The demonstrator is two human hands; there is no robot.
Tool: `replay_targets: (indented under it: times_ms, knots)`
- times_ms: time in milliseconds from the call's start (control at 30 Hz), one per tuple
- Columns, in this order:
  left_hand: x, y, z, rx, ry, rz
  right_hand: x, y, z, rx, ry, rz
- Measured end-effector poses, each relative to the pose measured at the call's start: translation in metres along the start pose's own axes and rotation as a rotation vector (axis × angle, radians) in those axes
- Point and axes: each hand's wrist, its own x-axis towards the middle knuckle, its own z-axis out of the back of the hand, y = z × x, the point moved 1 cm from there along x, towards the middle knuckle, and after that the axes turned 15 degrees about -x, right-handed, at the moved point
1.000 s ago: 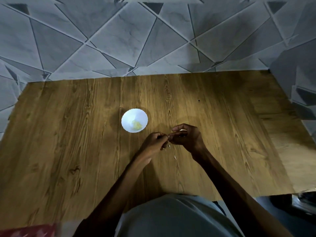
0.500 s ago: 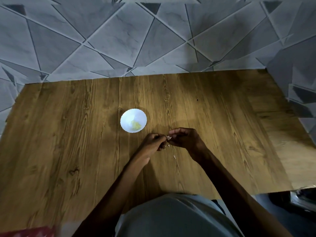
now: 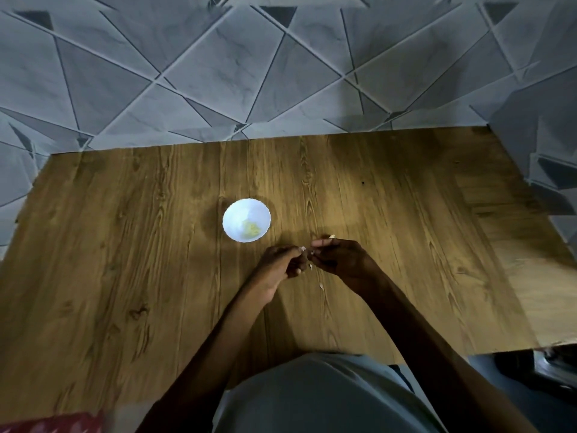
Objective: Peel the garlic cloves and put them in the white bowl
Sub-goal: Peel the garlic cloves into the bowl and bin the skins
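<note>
The garlic clove (image 3: 303,249), a small pale bit, sits between the two hands, which meet at their fingertips. The left hand (image 3: 279,267) has its grip clamped on the clove with curled fingers, and the right hand (image 3: 342,260) pinches it from the other side. Both hands hover low over the bench (image 3: 125,245), forearms angling inward. The white bowl (image 3: 237,210) stands apart, just beyond the left hand, with peeled garlic (image 3: 250,229) inside. A peel scrap (image 3: 321,286) lies on the bench near the hands

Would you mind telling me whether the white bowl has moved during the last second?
No: the white bowl keeps its place against the wooden table's grain lines.
</note>
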Motion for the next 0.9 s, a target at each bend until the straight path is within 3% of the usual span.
replay_targets:
  times_ms: [67, 200, 267, 533, 900]
  knots:
    - [0.006, 0.003, 0.005, 0.192, -0.055, -0.06, 0.003, -0.003, 0.002, 0.044, -0.014, -0.06]
    - [0.02, 0.011, 0.015, 0.862, -0.12, -0.37, 0.005, -0.01, 0.009, 0.153, -0.052, -0.151]
    - [0.024, 0.017, 0.014, 1.001, -0.104, -0.485, 0.003, -0.012, 0.014, 0.09, -0.08, -0.114]
    - [0.032, 0.024, 0.002, 1.144, -0.163, -0.467, 0.004, -0.02, 0.024, -0.331, -0.195, 0.011]
    - [0.038, 0.028, 0.009, 1.255, -0.023, -0.455, 0.009, -0.015, 0.021, -0.777, -0.276, 0.037]
